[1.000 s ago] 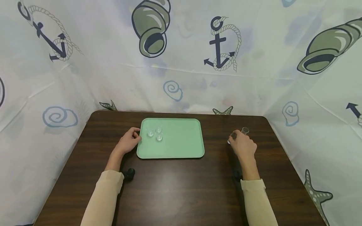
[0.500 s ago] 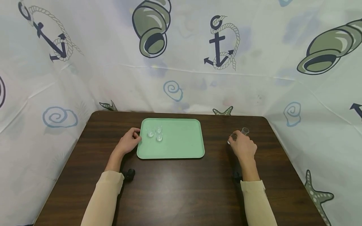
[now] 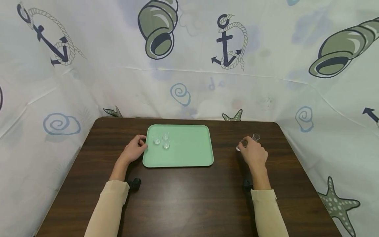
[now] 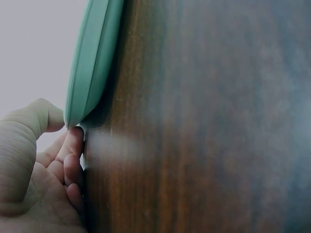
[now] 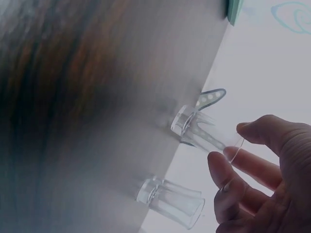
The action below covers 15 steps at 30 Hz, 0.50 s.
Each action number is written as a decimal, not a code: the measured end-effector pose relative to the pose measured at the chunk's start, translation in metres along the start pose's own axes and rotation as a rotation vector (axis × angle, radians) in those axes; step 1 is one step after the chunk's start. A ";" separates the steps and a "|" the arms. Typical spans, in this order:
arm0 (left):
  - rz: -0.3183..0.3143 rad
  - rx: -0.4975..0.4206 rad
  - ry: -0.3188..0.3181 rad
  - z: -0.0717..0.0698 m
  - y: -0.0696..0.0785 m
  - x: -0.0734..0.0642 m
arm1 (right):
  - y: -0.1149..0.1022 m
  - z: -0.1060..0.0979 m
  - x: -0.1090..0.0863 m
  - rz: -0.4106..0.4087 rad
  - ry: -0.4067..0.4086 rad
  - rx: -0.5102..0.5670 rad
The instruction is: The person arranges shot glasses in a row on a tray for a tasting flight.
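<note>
While the left hand pinches the green rectangular tray at its left edge, the right hand grips a small clear glass near its rim, right of the tray. A second clear glass stands just beside it.

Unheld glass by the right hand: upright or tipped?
Upright: in the right wrist view, the unheld glass stands base to table.

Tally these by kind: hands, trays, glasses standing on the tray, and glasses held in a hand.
Hands, left hand and right hand: 2
Green tray: 1
Glasses on the tray: 3
Held glass: 1
Total: 7
</note>
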<state>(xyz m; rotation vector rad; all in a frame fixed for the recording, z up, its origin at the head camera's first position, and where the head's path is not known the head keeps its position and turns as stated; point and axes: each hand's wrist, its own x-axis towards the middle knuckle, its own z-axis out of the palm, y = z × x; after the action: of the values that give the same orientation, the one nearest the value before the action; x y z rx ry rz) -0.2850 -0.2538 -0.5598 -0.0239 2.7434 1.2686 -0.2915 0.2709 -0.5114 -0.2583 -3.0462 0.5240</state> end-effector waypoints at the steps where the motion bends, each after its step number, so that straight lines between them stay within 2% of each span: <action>1: 0.001 0.002 0.001 0.000 0.000 0.000 | 0.000 0.000 0.001 -0.001 -0.002 0.008; 9: 0.015 -0.012 0.010 0.002 0.002 0.004 | -0.004 -0.001 0.007 -0.015 0.033 0.060; 15: 0.008 -0.012 0.014 0.005 0.004 0.006 | -0.004 0.001 0.013 -0.032 0.024 0.117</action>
<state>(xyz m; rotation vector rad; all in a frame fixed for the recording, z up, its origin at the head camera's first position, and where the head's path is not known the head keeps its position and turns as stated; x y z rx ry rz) -0.2911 -0.2476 -0.5609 -0.0230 2.7508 1.2918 -0.3048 0.2693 -0.5106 -0.2096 -2.9775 0.6894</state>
